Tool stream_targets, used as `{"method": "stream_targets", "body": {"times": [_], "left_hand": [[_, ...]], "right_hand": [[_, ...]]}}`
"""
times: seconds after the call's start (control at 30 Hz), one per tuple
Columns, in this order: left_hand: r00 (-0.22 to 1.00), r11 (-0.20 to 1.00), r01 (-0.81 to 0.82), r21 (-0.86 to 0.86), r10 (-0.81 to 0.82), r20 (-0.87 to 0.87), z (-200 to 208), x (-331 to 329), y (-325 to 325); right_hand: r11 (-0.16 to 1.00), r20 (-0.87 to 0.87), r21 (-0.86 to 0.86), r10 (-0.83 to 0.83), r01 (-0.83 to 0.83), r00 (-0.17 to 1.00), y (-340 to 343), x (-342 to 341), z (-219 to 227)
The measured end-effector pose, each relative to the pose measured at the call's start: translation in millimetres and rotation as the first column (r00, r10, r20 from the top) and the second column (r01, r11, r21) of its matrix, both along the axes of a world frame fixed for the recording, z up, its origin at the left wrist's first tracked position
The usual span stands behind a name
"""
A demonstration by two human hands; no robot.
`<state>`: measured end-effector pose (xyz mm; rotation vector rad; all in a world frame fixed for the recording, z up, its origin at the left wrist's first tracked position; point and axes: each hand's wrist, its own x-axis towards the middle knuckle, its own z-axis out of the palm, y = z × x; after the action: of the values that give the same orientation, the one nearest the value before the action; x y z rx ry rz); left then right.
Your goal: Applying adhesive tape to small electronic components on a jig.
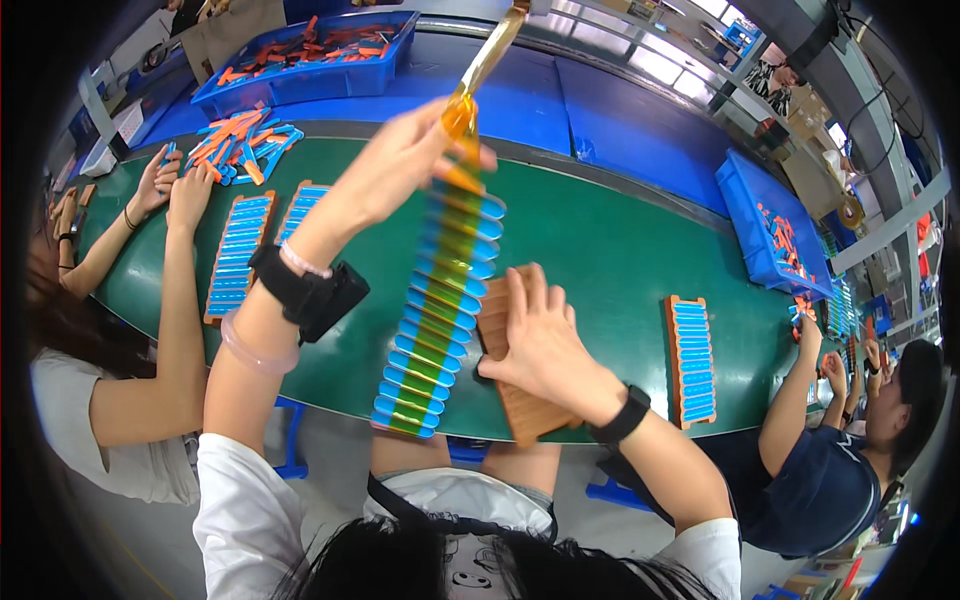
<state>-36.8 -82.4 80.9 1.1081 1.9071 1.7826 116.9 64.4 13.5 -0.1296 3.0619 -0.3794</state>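
My left hand [400, 165] is raised over the table, closed on a strip of shiny yellow see-through tape [490, 62]. A long row of blue flat sticks with rounded ends [425, 362] hangs from it, stuck side by side along the tape; the upper part is blurred. Its lower end is by the table's front edge. My right hand [548, 345] spans a brown wooden board [535, 412], thumb at its left edge and fingers over its far and right side. The board lies tilted just right of the hanging row.
On the green table [610, 240], wooden racks of blue sticks stand left [240, 255] and right [692, 360]. A loose stick pile [240, 145] lies far left. Blue bins [305, 60] [775, 235] sit behind. Co-workers' arms [180, 260] [790, 400] reach in from both sides.
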Motion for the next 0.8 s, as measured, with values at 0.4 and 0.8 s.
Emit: {"method": "stream_targets", "body": {"times": [0.4,0.8], "left_hand": [[0.469,0.976,-0.103,0.190,-0.121,0.875,-51.2,94.2,-28.6],[0.631,0.959,-0.168,0.230,-0.075,0.772,-71.3,133.3,-13.2]], "right_hand": [[0.969,0.207,0.215,0.075,-0.120,0.976,69.5,-108.3,23.9],[0.771,-0.166,0.571,-0.226,0.281,0.960,237.3,-60.6,-1.3]]}}
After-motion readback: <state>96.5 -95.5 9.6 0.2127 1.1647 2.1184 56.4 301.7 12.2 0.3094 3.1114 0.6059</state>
